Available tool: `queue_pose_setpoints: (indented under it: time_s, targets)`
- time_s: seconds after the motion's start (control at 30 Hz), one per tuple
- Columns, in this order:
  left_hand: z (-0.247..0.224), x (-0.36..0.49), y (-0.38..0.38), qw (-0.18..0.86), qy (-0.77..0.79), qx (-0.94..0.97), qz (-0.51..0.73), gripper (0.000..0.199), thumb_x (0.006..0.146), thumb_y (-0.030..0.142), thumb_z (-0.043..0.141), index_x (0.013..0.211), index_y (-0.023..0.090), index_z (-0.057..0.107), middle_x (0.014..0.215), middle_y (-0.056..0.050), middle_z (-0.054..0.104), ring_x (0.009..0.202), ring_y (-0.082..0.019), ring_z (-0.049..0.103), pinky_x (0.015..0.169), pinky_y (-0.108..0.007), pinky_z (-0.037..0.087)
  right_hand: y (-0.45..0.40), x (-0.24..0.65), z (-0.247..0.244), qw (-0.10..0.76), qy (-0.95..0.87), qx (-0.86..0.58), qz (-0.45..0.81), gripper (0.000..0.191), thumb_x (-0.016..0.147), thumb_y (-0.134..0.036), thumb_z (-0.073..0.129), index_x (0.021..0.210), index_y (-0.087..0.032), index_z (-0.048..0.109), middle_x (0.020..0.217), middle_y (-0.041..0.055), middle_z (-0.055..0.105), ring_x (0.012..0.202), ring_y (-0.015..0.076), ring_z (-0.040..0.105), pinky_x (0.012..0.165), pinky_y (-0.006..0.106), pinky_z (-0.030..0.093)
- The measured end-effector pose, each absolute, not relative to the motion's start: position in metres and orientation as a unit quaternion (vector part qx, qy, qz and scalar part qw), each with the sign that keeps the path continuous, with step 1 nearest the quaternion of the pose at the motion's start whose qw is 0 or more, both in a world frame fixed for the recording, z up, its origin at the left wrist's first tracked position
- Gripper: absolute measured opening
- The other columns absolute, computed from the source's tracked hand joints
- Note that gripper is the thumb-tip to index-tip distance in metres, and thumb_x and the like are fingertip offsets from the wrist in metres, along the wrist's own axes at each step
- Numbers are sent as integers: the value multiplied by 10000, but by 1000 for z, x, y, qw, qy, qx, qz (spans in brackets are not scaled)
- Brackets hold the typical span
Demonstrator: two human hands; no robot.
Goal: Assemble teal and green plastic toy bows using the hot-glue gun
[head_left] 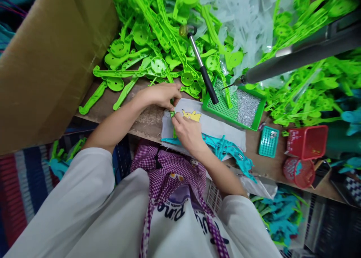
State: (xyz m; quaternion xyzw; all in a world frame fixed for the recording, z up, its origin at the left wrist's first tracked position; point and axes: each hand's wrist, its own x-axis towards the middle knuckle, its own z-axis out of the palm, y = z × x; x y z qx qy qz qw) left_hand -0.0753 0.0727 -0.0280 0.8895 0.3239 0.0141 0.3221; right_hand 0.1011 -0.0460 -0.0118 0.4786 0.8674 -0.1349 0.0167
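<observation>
Both the left hand [164,94] and right hand [188,133] had fingers pinching a green part [174,132], likely light, stiff, best held edgewise.

Workbench [142,117]: wood, brown, scuffed, worn front edge, running across the view
Panel [56,62]: brown cardboard, tall, at bench's left end
Striped surface [34,175]: red, white, blue; ribbed; lower left; mat or fabric, cannot tell
Crate [213,197]: pale, slatted, below bench
Light: pale, diffuse; dimmer beneath bench and lower right
</observation>
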Motion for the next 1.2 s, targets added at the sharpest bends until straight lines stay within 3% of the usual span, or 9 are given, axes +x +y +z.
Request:
queue_pose_setpoints:
  time_s: [0.07,0.17,0.33,0.6,0.87,1.03,1.2]
  targets:
    - [-25,-74,72,327,332,885,6,174,774,306,746,915,203,742,1000,-23,677,953,-188,578,802,-260,375,-49,105,-9,14,866,481,-137,314,974,-108,399,1094,-159,685,1025,145,696,851,226,626,651,352,428]
    - [-20,-73,70,337,350,874,-8,170,762,292,760,899,195,737,1067,-32,669,975,-195,583,820,-265,373,-55,116,-11,-58,831,524,-176,300,1005,-228,436,1178,-183,676,1080,125,704,957,241,644,736,352,481]
    - [-20,-73,69,328,344,880,-1,163,772,297,742,900,196,735,1085,-37,668,991,-203,590,817,-270,377,-60,121,-21,-157,780,557,-239,302,1003,-302,453,1120,-201,712,1030,109,711,1003,242,642,892,387,498]
    - [-18,-71,68,326,351,877,-24,183,761,293,727,902,176,731,1096,-55,667,999,-198,591,790,-249,384,-39,120,-23,-168,723,583,-330,207,912,-278,570,954,-184,750,946,72,744,827,185,661,785,316,485]
    - [-22,-71,69,348,362,865,-14,183,727,253,728,895,181,731,1097,-43,644,1029,-205,580,825,-254,380,-7,117,-17,-84,678,601,-414,170,804,-268,618,844,-150,733,785,31,725,719,147,616,697,269,412]
    - [-24,-70,70,345,351,870,5,134,712,227,730,840,188,717,997,-25,615,960,-194,567,783,-254,378,13,107,-1,50,719,572,-392,102,750,-200,609,736,-157,701,679,10,662,670,139,573,657,269,353]
    - [-24,-69,68,342,359,868,5,130,708,225,740,824,175,711,980,-29,602,966,-204,557,803,-265,374,23,93,8,127,746,552,-349,115,773,-196,595,777,-152,701,729,47,677,693,167,572,643,285,331]
